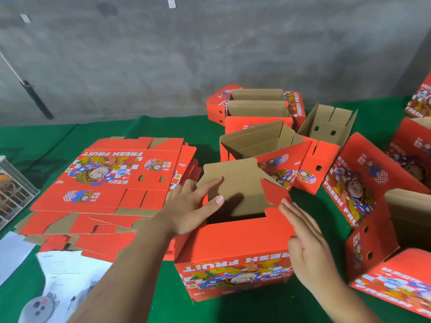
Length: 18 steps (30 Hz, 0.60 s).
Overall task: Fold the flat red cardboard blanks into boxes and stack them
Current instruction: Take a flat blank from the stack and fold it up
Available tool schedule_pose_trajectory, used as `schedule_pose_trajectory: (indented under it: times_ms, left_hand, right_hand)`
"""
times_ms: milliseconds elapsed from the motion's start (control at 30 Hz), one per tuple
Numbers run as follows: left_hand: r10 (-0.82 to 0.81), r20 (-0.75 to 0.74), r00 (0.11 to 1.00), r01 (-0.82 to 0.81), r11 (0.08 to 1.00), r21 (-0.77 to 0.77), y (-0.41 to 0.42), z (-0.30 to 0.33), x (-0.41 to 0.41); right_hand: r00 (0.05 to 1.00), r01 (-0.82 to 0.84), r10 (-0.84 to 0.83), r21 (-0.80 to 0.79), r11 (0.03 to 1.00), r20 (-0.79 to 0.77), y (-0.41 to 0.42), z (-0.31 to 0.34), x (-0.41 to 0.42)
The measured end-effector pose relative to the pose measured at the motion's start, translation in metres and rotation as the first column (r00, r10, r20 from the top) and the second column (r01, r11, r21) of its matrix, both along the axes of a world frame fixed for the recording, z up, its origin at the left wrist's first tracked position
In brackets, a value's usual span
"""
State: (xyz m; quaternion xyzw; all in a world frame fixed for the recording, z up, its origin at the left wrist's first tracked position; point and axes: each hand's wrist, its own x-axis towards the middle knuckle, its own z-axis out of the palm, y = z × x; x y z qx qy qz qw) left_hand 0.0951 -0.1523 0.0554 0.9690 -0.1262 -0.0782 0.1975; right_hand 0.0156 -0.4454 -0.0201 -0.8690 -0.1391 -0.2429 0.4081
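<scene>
Centrally, a half-folded box (pixel 233 252) stood on the green cloth (pixel 163 299), its printed side facing the camera. Left hand (pixel 191 206) lay on the box's left top edge, fingers straight, pressing the brown flap (pixel 235 183) inward; thumb over the opening. Right hand (pixel 307 243) was flat against the box's right top edge, fingers extended, touching the small red flap (pixel 276 193); it gripped nothing. Left of the box lay the stack of flat blanks (pixel 112 178), print up. Behind the box, several folded boxes (pixel 258 127) sat nested with open tops. Right of the box, more boxes (pixel 377 183) lay tipped. White papers (pixel 65 271) lay left of the box, near the camera.
</scene>
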Motion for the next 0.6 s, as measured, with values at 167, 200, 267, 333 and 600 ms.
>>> schedule_pose_trajectory:
  times_ms: [167, 200, 267, 333, 600]
  left_hand:
    - [0.184, 0.173, 0.967, -0.101, 0.910, -0.403, -0.012, -0.021, -0.005]
    - [0.210, 0.236, 0.949, -0.078, 0.881, -0.466, -0.010, -0.024, -0.005]
    - [0.179, 0.332, 0.926, 0.017, 0.860, -0.511, -0.003, -0.030, -0.007]
    - [0.151, 0.272, 0.951, 0.051, 0.786, -0.616, -0.001, -0.033, -0.009]
    - [0.018, 0.089, 0.996, -0.001, 0.981, -0.194, 0.004, -0.026, -0.007]
  right_hand:
    - [0.999, 0.007, -0.006, 0.008, 1.000, -0.045, -0.007, 0.006, -0.004]
    - [0.996, 0.028, -0.024, 0.041, 0.999, -0.084, -0.006, 0.013, -0.002]
    - [0.972, 0.103, -0.057, 0.194, 0.976, -0.228, -0.002, 0.030, 0.005]
    - [0.930, 0.220, -0.109, 0.296, 0.929, -0.351, 0.003, 0.044, 0.015]
    - [0.736, 0.211, 0.052, 0.302, 0.930, -0.675, 0.009, 0.051, 0.039]
